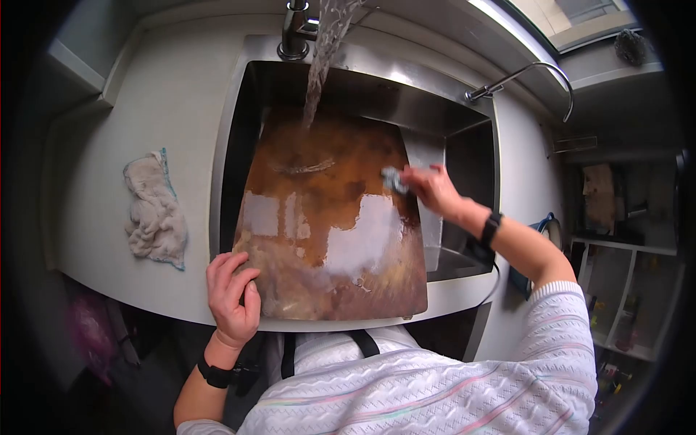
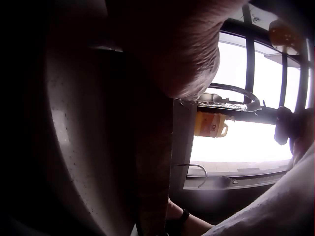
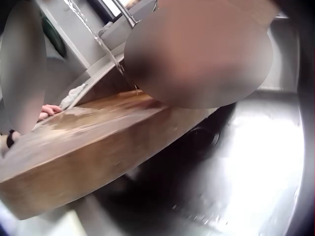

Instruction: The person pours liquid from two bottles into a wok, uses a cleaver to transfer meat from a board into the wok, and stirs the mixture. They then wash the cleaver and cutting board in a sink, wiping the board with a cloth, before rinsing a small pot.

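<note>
A thick wooden cutting board [image 1: 308, 243] slants in the steel sink, its near end over the front rim. Its wet face shines with window reflections, and the right wrist view shows its deep side [image 3: 113, 162]. My right hand [image 1: 435, 190] pinches a small grey-blue scrubber [image 1: 394, 180] against the board's right part; the exact kind is unclear. At the near left edge my left hand [image 1: 233, 293] grips the board, fingertips bent over its rim. Water [image 1: 326, 65] streams onto the far part of the board. In the right wrist view a blurred patch hides most of my right hand.
The steel sink [image 1: 471, 181] surrounds the board, with bare basin at its right. A black faucet [image 1: 293, 32] stands behind, and a thin curved spout [image 1: 536, 67] at the right back. A crumpled cloth [image 1: 156, 214] lies on the left counter [image 1: 94, 196].
</note>
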`<act>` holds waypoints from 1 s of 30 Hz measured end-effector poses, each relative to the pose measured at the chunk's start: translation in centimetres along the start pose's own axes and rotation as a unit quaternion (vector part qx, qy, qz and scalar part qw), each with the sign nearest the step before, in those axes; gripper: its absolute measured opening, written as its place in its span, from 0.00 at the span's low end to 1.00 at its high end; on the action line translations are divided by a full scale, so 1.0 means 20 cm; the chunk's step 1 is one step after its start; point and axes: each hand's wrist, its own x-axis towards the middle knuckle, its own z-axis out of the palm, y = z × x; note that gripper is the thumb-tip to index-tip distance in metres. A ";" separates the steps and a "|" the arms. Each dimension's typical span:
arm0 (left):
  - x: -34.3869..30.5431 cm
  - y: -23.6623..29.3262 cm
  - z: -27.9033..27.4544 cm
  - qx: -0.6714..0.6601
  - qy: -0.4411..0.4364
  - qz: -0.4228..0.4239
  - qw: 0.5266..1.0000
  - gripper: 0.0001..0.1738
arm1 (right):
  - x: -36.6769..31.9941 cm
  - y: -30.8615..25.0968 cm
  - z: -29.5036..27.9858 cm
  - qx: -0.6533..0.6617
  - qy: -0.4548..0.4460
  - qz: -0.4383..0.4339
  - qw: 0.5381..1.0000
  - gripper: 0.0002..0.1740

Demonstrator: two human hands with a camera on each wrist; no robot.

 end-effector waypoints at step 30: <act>0.04 -0.02 0.01 -0.035 0.022 0.008 0.999 0.20 | -0.06 -0.80 -0.12 0.178 -0.134 -0.298 0.928 0.19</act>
